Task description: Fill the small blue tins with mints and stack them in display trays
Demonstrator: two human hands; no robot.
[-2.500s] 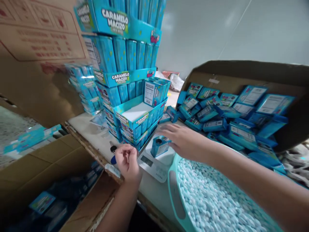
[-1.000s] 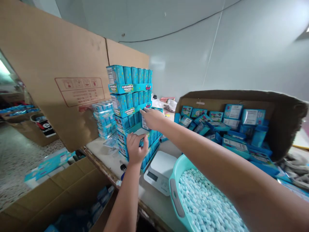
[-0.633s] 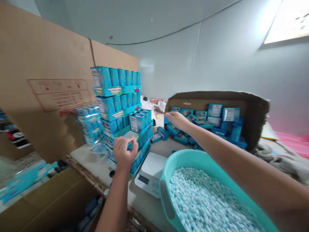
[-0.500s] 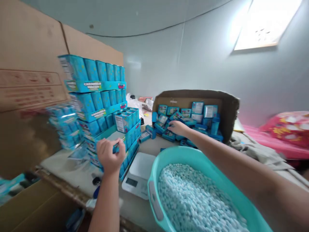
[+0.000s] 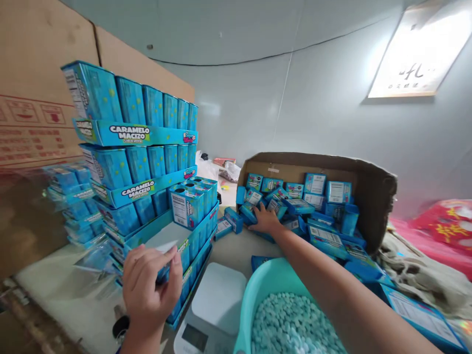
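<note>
My left hand (image 5: 151,285) is held in front of the stacked trays, its fingers curled in and the thumb near the forefinger. Whatever may be in that pinch is hidden; a pale edge shows by the fingertips. My right hand (image 5: 266,220) reaches forward with fingers apart, resting on small blue candy boxes (image 5: 277,208) that lie heaped in a tipped cardboard carton (image 5: 372,196). Beneath my right forearm is a turquoise basin (image 5: 275,273) of pale blue candies (image 5: 291,319). Left of the basin sits a white kitchen scale (image 5: 220,295).
Display trays (image 5: 129,135) of upright blue boxes are stacked at the left, before a big brown carton (image 5: 33,98). Wrapped packs (image 5: 75,196) stand beside them. A grey cloth (image 5: 416,275) and red and pink fabric (image 5: 446,228) lie at the right.
The view has shifted closer to the trays and boxes. My right hand has spread its fingers over the heap of boxes. My left hand remains curled, now lower in view.
</note>
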